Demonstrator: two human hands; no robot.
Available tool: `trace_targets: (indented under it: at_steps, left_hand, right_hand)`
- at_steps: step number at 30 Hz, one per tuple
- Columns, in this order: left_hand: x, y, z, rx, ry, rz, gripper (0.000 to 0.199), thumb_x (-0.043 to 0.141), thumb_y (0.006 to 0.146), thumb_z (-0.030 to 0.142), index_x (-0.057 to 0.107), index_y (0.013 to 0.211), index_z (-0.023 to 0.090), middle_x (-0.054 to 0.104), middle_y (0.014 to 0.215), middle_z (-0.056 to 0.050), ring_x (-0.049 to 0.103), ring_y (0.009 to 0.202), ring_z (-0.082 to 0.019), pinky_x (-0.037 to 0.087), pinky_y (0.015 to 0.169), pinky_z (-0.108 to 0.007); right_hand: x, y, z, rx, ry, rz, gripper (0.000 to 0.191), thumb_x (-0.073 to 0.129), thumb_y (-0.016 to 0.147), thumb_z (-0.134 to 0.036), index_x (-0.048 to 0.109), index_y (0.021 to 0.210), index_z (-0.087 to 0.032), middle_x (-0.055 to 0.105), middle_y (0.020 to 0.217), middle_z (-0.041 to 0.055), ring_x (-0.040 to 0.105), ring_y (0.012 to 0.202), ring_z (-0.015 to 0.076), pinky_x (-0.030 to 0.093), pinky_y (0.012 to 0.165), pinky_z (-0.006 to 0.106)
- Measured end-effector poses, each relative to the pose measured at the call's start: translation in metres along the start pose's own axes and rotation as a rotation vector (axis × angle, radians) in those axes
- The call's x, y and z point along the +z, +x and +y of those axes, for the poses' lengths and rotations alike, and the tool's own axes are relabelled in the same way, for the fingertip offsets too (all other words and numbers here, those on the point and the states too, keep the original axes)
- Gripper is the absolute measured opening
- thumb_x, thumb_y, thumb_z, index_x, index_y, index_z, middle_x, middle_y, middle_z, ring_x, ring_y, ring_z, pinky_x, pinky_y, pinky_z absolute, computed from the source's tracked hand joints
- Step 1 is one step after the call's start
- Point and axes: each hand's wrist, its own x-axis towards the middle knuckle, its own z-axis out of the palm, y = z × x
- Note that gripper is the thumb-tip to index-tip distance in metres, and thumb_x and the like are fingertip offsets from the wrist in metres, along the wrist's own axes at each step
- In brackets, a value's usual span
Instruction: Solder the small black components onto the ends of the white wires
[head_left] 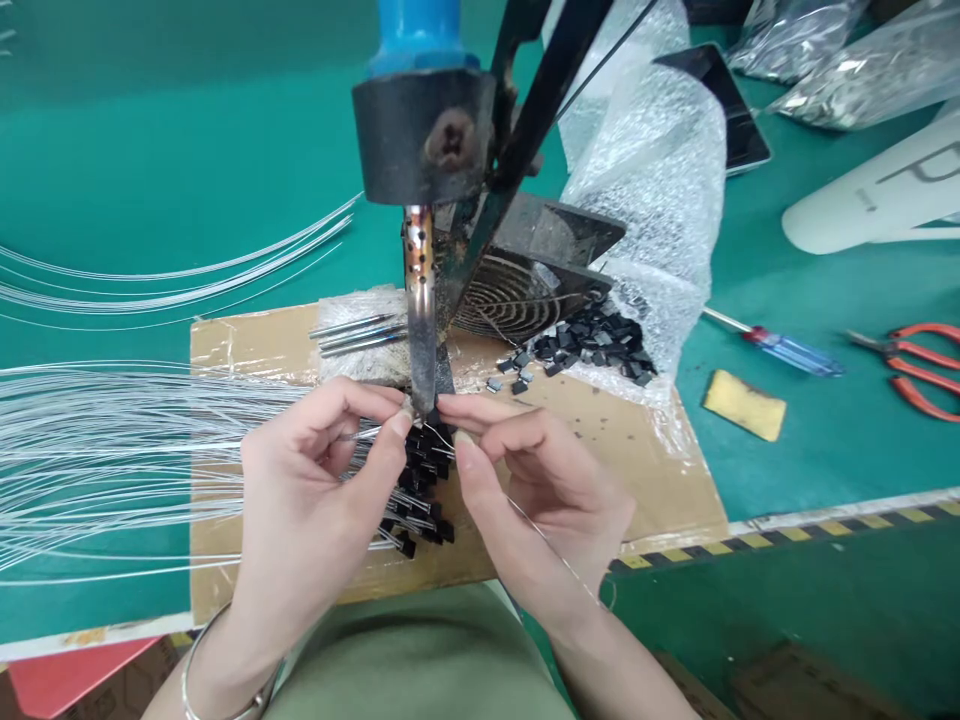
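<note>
My left hand (322,490) is pinched narrow, thumb and forefinger closed on a small piece (409,404) that they mostly cover, so I cannot tell its exact shape. It sits right beside the lower end of the soldering iron (421,300), which hangs point down from its black holder (405,135) between my two hands. My right hand (544,490) holds a thin silvery wire (555,548) between thumb and fingertips; one end reaches toward the iron's tip, and the rest trails across my palm to the wrist. Whether the wire touches the tip, I can't tell. Just under my fingertips lie the black ends (427,470) of many pale cables (112,440), which spread away to my left over the cardboard (600,480) and the green table (187,150). Past the iron, a round black grille (517,295) stands near a heap of small black parts (592,338), partly on bubble wrap (652,170). A few metal rods (360,335) rest beyond my left hand. Off to the right are a yellow sponge (745,405), a blue-handled screwdriver (795,352) and orange-handled pliers (922,365).
</note>
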Motion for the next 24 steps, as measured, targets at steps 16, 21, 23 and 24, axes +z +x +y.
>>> trace_targets:
  at_steps: [16, 21, 23, 24]
  left_hand:
    - [-0.0005, -0.0013, -0.0015, 0.020, -0.005, -0.005, 0.013, 0.078, 0.085, 0.012, 0.076, 0.078, 0.023, 0.077, 0.082, 0.005, 0.064, 0.069, -0.007, 0.045, 0.057, -0.014]
    - [-0.0007, -0.0017, -0.0026, 0.020, 0.001, -0.001, 0.013, 0.078, 0.085, 0.012, 0.076, 0.078, 0.023, 0.077, 0.082, 0.006, 0.061, 0.066, -0.006, 0.043, 0.055, -0.014]
    - [-0.0002, -0.0011, -0.0036, 0.019, 0.003, -0.003, 0.013, 0.078, 0.085, 0.012, 0.076, 0.077, 0.023, 0.077, 0.082, 0.005, 0.061, 0.065, -0.006, 0.043, 0.055, -0.015]
    - [0.0000, -0.0007, -0.0040, 0.019, 0.002, -0.004, 0.013, 0.078, 0.085, 0.012, 0.076, 0.077, 0.023, 0.077, 0.082, 0.005, 0.061, 0.066, -0.006, 0.044, 0.055, -0.015]
  right_hand:
    - [0.0011, 0.0010, 0.0006, -0.044, 0.000, 0.003, 0.021, 0.070, 0.097, -0.005, 0.067, 0.089, -0.024, 0.082, 0.118, 0.0001, 0.079, 0.111, 0.0149, 0.061, 0.103, 0.028]
    - [-0.0001, 0.0005, 0.0020, -0.063, -0.027, -0.011, 0.020, 0.070, 0.097, -0.006, 0.067, 0.090, -0.024, 0.082, 0.120, 0.0008, 0.079, 0.113, 0.0155, 0.061, 0.104, 0.029]
    - [-0.0003, 0.0003, 0.0030, -0.060, -0.032, -0.010, 0.020, 0.070, 0.097, -0.006, 0.067, 0.090, -0.024, 0.082, 0.120, 0.0005, 0.078, 0.113, 0.0153, 0.060, 0.105, 0.028]
    - [-0.0003, 0.0001, 0.0034, -0.059, -0.033, -0.007, 0.020, 0.070, 0.097, -0.006, 0.067, 0.090, -0.024, 0.082, 0.120, 0.0005, 0.078, 0.113, 0.0152, 0.060, 0.105, 0.028]
